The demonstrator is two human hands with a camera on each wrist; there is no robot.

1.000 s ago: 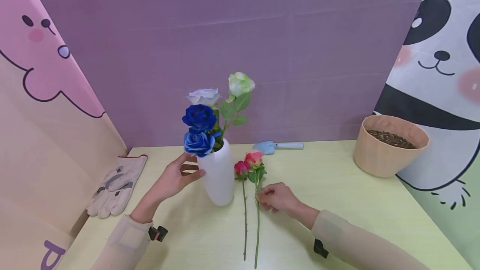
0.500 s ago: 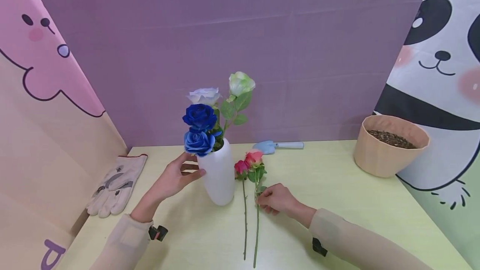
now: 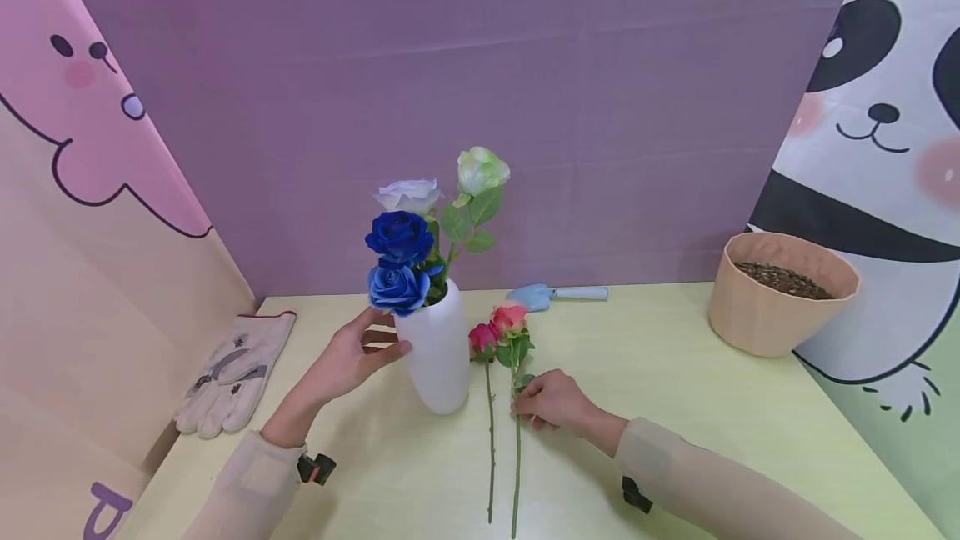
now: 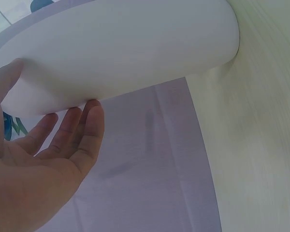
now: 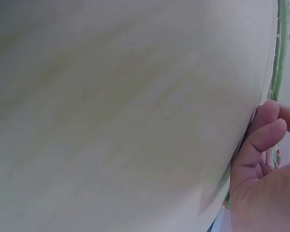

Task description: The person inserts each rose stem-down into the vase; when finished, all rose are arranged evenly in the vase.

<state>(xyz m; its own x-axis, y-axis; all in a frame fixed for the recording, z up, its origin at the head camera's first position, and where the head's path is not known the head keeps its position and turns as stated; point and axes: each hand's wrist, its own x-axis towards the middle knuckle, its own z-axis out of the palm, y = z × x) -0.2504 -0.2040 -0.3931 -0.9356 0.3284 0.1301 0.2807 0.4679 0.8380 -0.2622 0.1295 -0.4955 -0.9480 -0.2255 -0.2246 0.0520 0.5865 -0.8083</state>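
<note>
A white vase (image 3: 435,357) stands on the table, holding white, pale green and blue roses (image 3: 400,237). My left hand (image 3: 358,354) holds its left side near the top, thumb in front and fingers behind. In the left wrist view, the thumb and fingertips of the left hand (image 4: 48,159) meet the wall of the vase (image 4: 135,43). Right of the vase, a coral rose (image 3: 509,318) lies with its stem toward me. My right hand (image 3: 558,400) pinches that stem below the leaves. Beside it lies a deep pink rose (image 3: 483,337). The right wrist view shows the curled fingers (image 5: 261,140) close to a green stem (image 5: 280,58).
A blue hand trowel (image 3: 534,297) lies at the table's back edge. At the back right stands a peach flowerpot (image 3: 757,307) with dark, grainy filling. Work gloves (image 3: 236,373) lie at the left edge. A purple backdrop (image 3: 480,65) rises behind the table (image 3: 637,340).
My right hand and forearm have shifted very slightly left and toward me, still at the coral rose's stem. The left hand stays on the vase.
</note>
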